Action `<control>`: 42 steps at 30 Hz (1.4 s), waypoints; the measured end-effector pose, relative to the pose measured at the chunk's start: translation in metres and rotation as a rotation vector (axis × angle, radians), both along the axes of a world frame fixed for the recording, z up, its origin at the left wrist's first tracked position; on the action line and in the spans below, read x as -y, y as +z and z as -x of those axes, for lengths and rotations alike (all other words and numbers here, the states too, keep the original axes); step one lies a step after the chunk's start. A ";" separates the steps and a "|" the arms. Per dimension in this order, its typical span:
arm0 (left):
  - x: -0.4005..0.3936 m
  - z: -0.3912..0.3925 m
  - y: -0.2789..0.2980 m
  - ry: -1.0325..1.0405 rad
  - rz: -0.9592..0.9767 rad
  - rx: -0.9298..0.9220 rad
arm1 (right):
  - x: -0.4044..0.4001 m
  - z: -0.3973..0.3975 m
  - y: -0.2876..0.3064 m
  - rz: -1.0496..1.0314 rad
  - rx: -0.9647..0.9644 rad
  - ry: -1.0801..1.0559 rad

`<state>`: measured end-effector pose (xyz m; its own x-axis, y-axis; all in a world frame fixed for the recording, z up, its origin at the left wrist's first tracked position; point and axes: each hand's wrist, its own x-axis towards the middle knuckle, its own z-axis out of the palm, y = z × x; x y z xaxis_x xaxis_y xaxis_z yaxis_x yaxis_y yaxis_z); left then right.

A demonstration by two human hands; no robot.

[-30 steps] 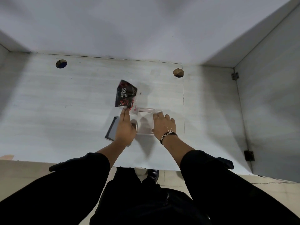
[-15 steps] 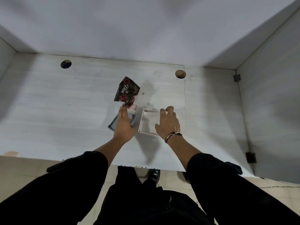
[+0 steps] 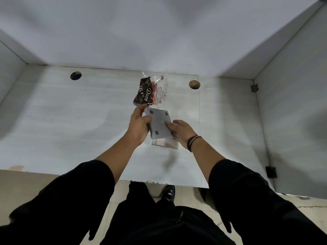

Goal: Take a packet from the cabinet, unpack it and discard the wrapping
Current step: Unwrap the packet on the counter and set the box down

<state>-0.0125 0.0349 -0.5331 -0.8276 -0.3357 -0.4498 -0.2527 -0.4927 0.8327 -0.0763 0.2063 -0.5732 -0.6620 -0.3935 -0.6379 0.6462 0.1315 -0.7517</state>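
I am gripping a grey slab [image 3: 159,124] between both hands, left hand [image 3: 138,125] also pinching wrappers [image 3: 147,93], right hand [image 3: 180,130] fingers pressing slab edge, above white box [image 3: 164,143] on cabinet shelf [image 3: 70,121].

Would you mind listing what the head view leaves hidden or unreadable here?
- Top face of the grey device: turned away, only its underside with dark pads shows.
- White box: mostly covered by the device and the right hand.
- Small print on the clear wrapper: too small.
- Lower part of the dark Dove packet: pinched by the left hand.
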 end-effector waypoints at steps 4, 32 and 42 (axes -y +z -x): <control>-0.001 0.001 -0.012 -0.093 0.017 -0.005 | -0.016 0.002 -0.012 0.098 0.021 -0.128; 0.013 -0.016 -0.097 -0.473 0.737 0.266 | 0.002 -0.034 -0.041 -0.788 -0.386 -0.176; 0.011 -0.002 -0.088 -0.527 0.663 0.397 | -0.002 -0.010 -0.021 -0.665 0.104 -0.018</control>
<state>-0.0106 0.0243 -0.6207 -0.7729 -0.2502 -0.5831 -0.6345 0.3113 0.7074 -0.0665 0.2083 -0.5943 -0.5868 0.1155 -0.8015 0.7173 0.5333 -0.4483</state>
